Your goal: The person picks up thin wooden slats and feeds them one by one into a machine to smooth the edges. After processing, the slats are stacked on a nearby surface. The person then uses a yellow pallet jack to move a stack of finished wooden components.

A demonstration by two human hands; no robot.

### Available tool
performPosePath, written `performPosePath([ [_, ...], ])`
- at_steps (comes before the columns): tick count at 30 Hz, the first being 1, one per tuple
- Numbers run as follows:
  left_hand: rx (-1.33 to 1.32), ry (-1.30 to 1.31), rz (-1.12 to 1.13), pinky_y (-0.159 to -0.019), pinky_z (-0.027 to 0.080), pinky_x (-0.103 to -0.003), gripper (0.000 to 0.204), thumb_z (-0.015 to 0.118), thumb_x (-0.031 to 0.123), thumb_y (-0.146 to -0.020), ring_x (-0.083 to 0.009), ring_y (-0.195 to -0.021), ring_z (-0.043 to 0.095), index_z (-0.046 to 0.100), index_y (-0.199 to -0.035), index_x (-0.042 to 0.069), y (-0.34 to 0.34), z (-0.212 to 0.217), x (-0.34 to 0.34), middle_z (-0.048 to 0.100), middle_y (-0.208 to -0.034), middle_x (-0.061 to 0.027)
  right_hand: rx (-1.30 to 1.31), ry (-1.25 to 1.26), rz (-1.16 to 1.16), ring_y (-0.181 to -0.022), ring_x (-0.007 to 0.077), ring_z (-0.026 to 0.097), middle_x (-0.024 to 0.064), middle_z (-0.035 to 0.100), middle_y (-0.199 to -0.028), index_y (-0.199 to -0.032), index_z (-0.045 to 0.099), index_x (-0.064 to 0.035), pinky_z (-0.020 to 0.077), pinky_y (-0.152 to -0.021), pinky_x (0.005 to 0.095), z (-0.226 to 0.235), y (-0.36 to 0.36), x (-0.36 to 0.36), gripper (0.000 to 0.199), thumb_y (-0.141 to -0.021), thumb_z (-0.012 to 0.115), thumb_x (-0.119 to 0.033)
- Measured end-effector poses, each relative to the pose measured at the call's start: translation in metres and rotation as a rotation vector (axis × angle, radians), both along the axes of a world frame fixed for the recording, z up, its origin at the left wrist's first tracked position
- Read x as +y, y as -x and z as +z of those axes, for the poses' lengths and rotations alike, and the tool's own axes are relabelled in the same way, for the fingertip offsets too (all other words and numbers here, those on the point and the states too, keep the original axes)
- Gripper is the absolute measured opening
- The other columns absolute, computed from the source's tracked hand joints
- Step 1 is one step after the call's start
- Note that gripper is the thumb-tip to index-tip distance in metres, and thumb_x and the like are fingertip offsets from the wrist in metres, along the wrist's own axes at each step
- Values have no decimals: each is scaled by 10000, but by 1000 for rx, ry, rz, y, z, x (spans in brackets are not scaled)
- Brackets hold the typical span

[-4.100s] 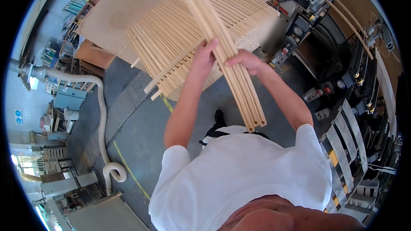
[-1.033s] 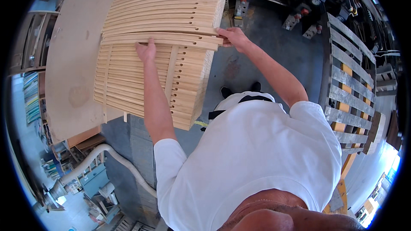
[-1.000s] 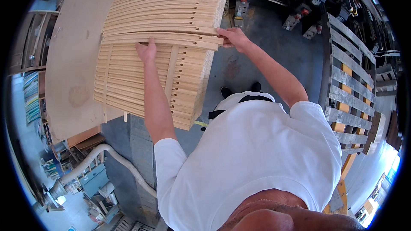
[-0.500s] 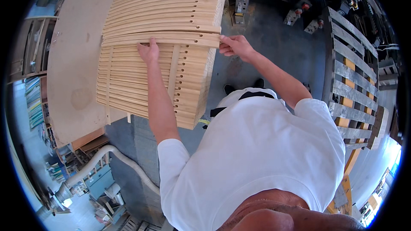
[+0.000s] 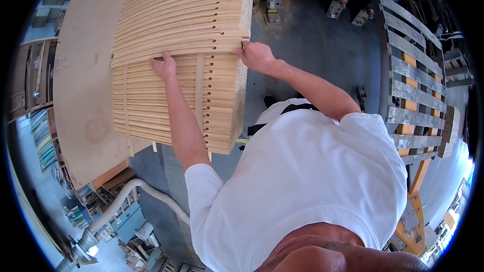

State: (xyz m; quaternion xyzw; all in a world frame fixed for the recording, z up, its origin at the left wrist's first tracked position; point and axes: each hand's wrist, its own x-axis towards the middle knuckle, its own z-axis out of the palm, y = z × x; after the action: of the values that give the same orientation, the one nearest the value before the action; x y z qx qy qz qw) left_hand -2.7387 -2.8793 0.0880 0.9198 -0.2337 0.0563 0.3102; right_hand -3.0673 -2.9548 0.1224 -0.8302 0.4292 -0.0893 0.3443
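Observation:
A wide block of pale, gently curved wooden slats (image 5: pixel 174 10) lies in front of me, packed side by side. Each slat has a dark hole near its right end. The nearest slat of the raised far row (image 5: pixel 186 49) is between my two hands. My left hand (image 5: pixel 164 66) grips its near edge left of the middle, fingers partly hidden. At the slat's right end, my right hand (image 5: pixel 257 57) is closed around the tip, its fingertips hidden. Below lies a lower layer of slats (image 5: pixel 151 106), crossed by two thin wooden strips, one being the right strip (image 5: pixel 199 83).
A large tan board (image 5: pixel 85 85) lies left of the slats. To the right stands a slatted wooden pallet (image 5: pixel 411 90). Machine parts with red fittings (image 5: pixel 343 2) are at the back right. A pale flexible hose (image 5: pixel 151 189) curves over the floor at lower left.
The held slat has moved away from me against the far row, closing the gap there. My right hand has shifted left, further over its end. The whole view has shifted slightly.

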Motion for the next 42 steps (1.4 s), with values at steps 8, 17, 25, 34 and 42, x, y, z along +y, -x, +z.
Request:
performPosePath([
  [8,-21,115,-36,-1042,382,-461,606,649,319,-840,-411,-1203,499,494,-1278,-71,1,-7,-6,545,-1261,-286,150,-14,35,-852,364,670,220,683,-844,-857,692,-7,526,-760,460,22,5,-2,555,-913,521,-532],
  [17,131,111,-84,-1064,367,-450,688,643,312,-838,-428,-1262,451,422,-1315,-132,14,10,-4,469,-1334,-327,260,90,210,-852,370,684,220,691,-878,-883,680,-18,548,-738,462,12,-9,-13,218,-853,549,-190],
  [25,88,77,-121,-1118,306,-429,801,582,426,-874,-433,-1319,383,343,-1365,-159,7,-3,1,403,-1397,-339,198,168,205,-843,338,697,204,690,-906,-911,634,19,562,-681,434,11,-4,-3,175,-758,598,-59],
  [34,31,35,-125,-1109,319,-424,802,554,437,-899,-439,-1317,388,334,-1355,-185,11,1,2,401,-1389,-355,119,234,196,-820,323,703,193,695,-895,-849,657,12,561,-657,420,0,-2,0,126,-756,625,-66],
  [42,123,104,-224,-1018,394,-469,647,569,416,-889,-441,-1193,499,479,-1310,-68,32,11,-16,537,-1278,-289,145,235,165,-837,334,701,182,704,-879,-865,678,-15,562,-686,415,-13,0,-11,134,-782,585,-64],
])
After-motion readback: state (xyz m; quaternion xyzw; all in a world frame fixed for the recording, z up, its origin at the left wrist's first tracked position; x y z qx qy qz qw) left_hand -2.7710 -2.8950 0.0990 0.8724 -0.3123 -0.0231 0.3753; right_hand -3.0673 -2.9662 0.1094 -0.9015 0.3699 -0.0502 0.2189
